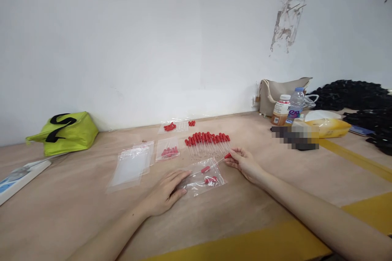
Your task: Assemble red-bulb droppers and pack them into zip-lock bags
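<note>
- My right grip (243,162) was closed on the red bulb of a dropper (227,155), its clear stem pointing at the zip bag (199,190) on the bench (76,195).
- My left grip (168,193) lay on the bag's far end from that stem, thumb and fingers apart; I could not tell whether it pinched the film.
- The step in hand looked like bagging droppers: red bulbs (211,180) showed inside, and a row of loose droppers (208,138) lay just beyond.
- The next move, I judged, called for a steady bag and the stem lined up with its mouth.
- Glare hid whether the tip was already inside, and the bagged stems were faint.
- My fingers covered part of the bulb; pixelation masked something (295,137) on the right.
</note>
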`<state>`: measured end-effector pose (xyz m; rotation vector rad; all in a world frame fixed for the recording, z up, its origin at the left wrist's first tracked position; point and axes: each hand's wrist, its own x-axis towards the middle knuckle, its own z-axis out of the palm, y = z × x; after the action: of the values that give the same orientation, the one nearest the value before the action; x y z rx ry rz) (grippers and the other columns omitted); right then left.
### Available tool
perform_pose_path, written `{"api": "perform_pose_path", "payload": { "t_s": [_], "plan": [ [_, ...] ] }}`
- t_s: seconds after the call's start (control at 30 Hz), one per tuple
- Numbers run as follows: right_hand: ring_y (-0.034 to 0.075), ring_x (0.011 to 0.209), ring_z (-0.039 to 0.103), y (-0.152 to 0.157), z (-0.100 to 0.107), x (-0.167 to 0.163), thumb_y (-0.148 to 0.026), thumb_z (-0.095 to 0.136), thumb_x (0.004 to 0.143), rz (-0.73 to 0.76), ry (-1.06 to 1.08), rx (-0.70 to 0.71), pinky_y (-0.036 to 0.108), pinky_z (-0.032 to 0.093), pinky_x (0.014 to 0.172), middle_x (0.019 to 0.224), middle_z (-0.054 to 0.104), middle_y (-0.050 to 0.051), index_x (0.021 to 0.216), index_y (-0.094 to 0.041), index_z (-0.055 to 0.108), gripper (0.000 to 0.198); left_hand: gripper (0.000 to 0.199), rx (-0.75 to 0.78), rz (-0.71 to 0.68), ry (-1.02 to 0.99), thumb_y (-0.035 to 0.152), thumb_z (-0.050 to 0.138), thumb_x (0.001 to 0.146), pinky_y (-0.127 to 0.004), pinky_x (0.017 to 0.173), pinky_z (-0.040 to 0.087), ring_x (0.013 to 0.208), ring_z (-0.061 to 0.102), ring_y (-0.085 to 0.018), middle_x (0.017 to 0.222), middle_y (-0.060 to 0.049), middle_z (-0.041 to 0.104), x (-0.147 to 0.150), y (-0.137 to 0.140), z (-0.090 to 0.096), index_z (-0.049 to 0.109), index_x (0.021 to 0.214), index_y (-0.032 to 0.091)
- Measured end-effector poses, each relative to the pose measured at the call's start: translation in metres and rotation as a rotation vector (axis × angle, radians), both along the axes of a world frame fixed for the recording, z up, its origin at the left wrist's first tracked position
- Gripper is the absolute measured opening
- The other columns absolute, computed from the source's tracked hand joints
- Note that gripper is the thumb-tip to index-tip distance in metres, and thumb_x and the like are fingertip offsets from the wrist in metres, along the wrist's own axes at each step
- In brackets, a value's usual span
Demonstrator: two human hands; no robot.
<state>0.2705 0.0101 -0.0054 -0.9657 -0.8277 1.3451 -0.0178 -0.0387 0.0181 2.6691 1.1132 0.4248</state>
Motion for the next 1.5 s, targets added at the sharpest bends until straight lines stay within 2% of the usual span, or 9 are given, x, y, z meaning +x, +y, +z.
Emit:
{"api": "perform_pose_path", "payload": {
  "t_s": [0.3,0.57,0.7,0.83,0.93,1.1,1.23,1.4,1.5],
  "plan": [
    [0.009,0.053,0.049,-0.007,-0.005,-0.003,-0.032,0.067,0.061,0.145,-0.786,0.306,0.021,0.038,0.049,0.058,0.058,0.000,0.067,-0.014,0.058,0.021,0.043,0.000,0.002,-0.007,0.034,0.037,0.089,-0.039,0.100,0.031,0.120,0.036,-0.020,0.132,-0.002,0.040,0.001,0.000,0.000,0.030,0.131,0.028],
    [0.013,0.070,0.057,-0.015,-0.007,-0.011,-0.026,0.050,0.075,0.319,-0.856,0.480,0.023,0.042,0.061,0.080,0.064,0.004,0.091,-0.016,0.060,0.022,0.041,0.012,-0.015,-0.015,0.033,0.038,0.089,-0.040,0.100,0.030,0.119,0.037,-0.020,0.130,-0.003,0.043,0.000,0.001,-0.002,0.033,0.129,0.027],
    [0.012,0.059,0.055,0.008,-0.005,0.002,-0.027,0.054,0.071,0.165,-0.897,0.372,0.021,0.041,0.054,0.067,0.062,0.002,0.087,-0.013,0.058,0.022,0.034,0.011,-0.042,-0.046,0.031,0.039,0.089,-0.038,0.098,0.033,0.117,0.039,-0.019,0.126,-0.004,0.046,0.002,-0.001,0.001,0.042,0.122,0.026],
    [0.011,0.058,0.056,0.055,0.007,0.016,-0.023,0.050,0.072,-0.032,-1.267,0.330,0.020,0.040,0.053,0.066,0.064,0.002,0.076,-0.014,0.062,0.015,0.027,0.014,-0.072,-0.049,0.031,0.039,0.089,-0.036,0.096,0.035,0.116,0.040,-0.019,0.125,-0.004,0.046,0.004,0.000,0.004,0.050,0.112,0.024],
    [0.014,0.068,0.057,0.087,0.018,0.013,-0.023,0.048,0.074,-0.089,-1.377,0.324,0.022,0.040,0.062,0.076,0.066,0.004,0.079,-0.016,0.065,0.019,0.030,0.037,-0.083,-0.003,0.030,0.037,0.090,-0.036,0.097,0.034,0.117,0.039,-0.019,0.127,-0.003,0.045,0.004,0.000,0.003,0.047,0.118,0.026],
    [0.025,0.099,0.049,0.118,0.021,-0.007,-0.036,0.048,0.077,-0.185,-1.473,0.289,0.039,0.030,0.086,0.095,0.063,0.012,0.083,-0.018,0.068,0.027,0.035,0.094,-0.083,0.070,0.028,0.033,0.091,-0.039,0.099,0.031,0.118,0.038,-0.020,0.128,-0.003,0.043,0.003,-0.002,0.001,0.040,0.125,0.029],
    [0.028,0.104,0.044,0.130,0.019,-0.018,-0.039,0.053,0.073,-0.199,-1.461,0.254,0.043,0.026,0.089,0.096,0.061,0.013,0.072,-0.018,0.069,0.026,0.038,0.117,-0.077,0.091,0.028,0.033,0.091,-0.040,0.099,0.032,0.118,0.037,-0.021,0.129,-0.004,0.041,0.003,-0.003,0.002,0.036,0.128,0.029],
    [0.021,0.079,0.056,0.135,0.028,-0.015,-0.033,0.057,0.070,-0.143,-1.310,0.201,0.029,0.040,0.069,0.072,0.063,0.009,0.057,-0.015,0.062,0.023,0.044,0.084,-0.039,0.088,0.032,0.034,0.090,-0.041,0.099,0.031,0.120,0.035,-0.021,0.133,-0.003,0.038,0.001,-0.001,0.000,0.027,0.133,0.029],
    [0.012,0.054,0.054,0.124,0.040,-0.005,-0.034,0.047,0.078,-0.119,-1.150,0.186,0.022,0.040,0.052,0.062,0.061,0.004,0.064,-0.015,0.057,0.026,0.045,0.075,-0.035,0.081,0.032,0.035,0.090,-0.041,0.100,0.030,0.121,0.034,-0.021,0.135,-0.003,0.036,0.000,0.000,-0.002,0.024,0.134,0.029]
  ]
}}
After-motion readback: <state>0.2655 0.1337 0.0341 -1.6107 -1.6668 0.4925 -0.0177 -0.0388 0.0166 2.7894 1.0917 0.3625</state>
